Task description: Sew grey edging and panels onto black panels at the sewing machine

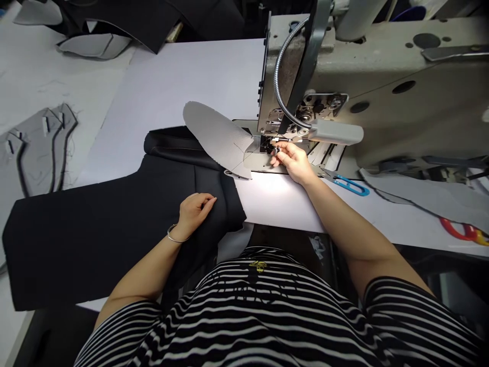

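Observation:
My right hand (292, 162) pinches a small shiny metal bobbin (277, 150) between thumb and fingers, just in front of the needle area of the sewing machine (284, 76). Loosely curled and closed, my left hand (195, 211) rests on a large black fabric panel (95, 224), with nothing visible in its fingers. A grey, rounded fabric piece (217, 132) lies over the panel's upper right part and reaches the machine's metal plate (263, 162). The machine's lamp (336, 132) lights the spot around my right hand.
Blue thread snips (349, 184) lie right of my right wrist. Beyond them are grey fabric pieces (431, 196) and red-handled scissors (460, 230). At the left sit grey cut pieces with dark edges (38, 142); black fabric (126, 18) lies at the back.

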{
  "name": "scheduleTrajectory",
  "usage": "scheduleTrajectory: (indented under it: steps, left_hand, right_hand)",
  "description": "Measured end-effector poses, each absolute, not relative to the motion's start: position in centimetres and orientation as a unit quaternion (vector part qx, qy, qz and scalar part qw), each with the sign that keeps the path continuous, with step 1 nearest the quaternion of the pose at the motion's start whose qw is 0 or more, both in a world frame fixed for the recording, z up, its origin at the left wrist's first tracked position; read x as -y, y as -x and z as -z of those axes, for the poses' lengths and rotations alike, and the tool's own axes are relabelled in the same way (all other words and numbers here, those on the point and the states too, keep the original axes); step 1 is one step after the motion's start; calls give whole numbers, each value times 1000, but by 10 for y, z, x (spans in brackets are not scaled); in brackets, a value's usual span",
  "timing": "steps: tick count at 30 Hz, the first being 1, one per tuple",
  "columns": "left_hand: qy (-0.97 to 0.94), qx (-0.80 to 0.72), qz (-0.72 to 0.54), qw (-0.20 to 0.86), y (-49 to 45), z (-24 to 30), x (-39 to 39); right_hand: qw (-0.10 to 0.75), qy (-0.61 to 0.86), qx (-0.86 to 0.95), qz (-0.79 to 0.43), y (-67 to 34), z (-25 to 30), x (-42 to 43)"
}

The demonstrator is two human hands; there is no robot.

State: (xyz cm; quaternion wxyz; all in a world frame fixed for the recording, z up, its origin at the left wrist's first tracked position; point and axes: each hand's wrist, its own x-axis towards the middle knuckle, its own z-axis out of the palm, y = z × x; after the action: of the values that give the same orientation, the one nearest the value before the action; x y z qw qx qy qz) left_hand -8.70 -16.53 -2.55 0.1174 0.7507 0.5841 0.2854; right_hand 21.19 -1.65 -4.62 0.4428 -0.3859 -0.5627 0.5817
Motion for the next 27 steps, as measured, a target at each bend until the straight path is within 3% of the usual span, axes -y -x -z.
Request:
scheduleTrajectory:
  steps: [8,21,24,27]
  left_hand:
    - [-739,-601,-272,132,88,27,165]
    - [-741,-597,-280,124,89,26,166]
    - [-740,-600,-278,120,90,27,166]
    - [-738,-602,-277,123,90,27,166]
  right_hand:
    - [442,354,498,-657,-202,19,80]
    - [495,355,533,-587,-210,20,102]
    - [478,390,588,-523,-218,15,104]
    - [410,481,696,-342,-242,6,98]
